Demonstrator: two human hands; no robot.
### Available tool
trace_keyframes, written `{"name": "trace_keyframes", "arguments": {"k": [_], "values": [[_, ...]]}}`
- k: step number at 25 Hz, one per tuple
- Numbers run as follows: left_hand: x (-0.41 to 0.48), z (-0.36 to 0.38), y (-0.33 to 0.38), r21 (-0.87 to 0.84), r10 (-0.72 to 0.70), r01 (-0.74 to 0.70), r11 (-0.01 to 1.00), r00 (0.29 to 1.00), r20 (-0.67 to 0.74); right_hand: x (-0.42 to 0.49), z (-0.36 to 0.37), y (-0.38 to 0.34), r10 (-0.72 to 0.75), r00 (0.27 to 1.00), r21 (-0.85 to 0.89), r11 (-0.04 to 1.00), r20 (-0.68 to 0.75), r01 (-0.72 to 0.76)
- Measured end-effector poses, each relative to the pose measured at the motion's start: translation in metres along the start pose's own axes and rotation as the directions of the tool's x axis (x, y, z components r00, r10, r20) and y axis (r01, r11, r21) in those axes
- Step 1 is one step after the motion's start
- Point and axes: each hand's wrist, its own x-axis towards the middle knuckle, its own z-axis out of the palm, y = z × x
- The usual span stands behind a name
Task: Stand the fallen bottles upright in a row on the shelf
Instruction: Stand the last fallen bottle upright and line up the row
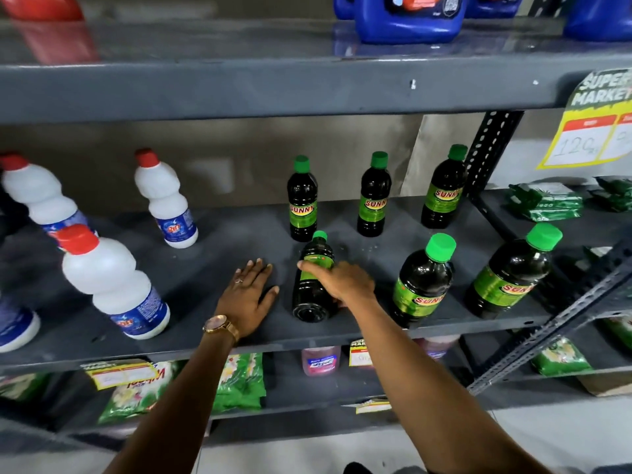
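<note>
A dark bottle with a green cap and green label [313, 302] lies on its side on the grey shelf [239, 241], cap pointing to the back. My right hand [342, 282] is closed over its right side. My left hand [251, 292] rests flat and open on the shelf just left of it, not touching it. Three matching bottles [302, 200] [374, 196] [443, 189] stand upright in a row at the back. Two more [422, 282] [509, 271] stand nearer the front at the right.
White bottles with red caps [166, 200] [113, 285] [37, 196] stand on the left half of the shelf. Blue jugs [407, 18] sit on the shelf above. A price sign [595, 121] hangs at the right. Green packets [543, 200] fill the neighbouring and lower shelves.
</note>
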Motion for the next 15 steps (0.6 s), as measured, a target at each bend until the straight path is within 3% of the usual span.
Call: {"name": "trace_keyframes", "arguments": {"k": [3,5,8,10,15], "values": [[0.001,0.005,0.0,0.048,-0.033,0.033,0.998,0.999,-0.009,-0.002,0.013,0.017,-0.017,0.987,0.261,0.964,-0.157,0.058],[0.001,0.005,0.001,0.063,-0.091,0.092,0.994,0.996,-0.024,-0.006,0.024,0.022,-0.056,0.946,0.479,0.851,-0.32,0.213],[0.002,0.004,0.002,0.077,-0.147,0.148,0.986,0.989,-0.026,-0.004,0.036,0.018,-0.074,0.853,0.567,0.718,-0.516,0.405],[0.001,0.003,0.002,0.077,-0.153,0.153,0.985,0.988,-0.013,0.003,0.039,0.012,-0.087,0.826,0.573,0.679,-0.557,0.459],[0.002,0.004,0.001,0.064,-0.145,0.145,0.987,0.989,-0.001,0.011,0.051,0.019,-0.164,0.863,0.61,0.646,-0.478,0.46]]}}
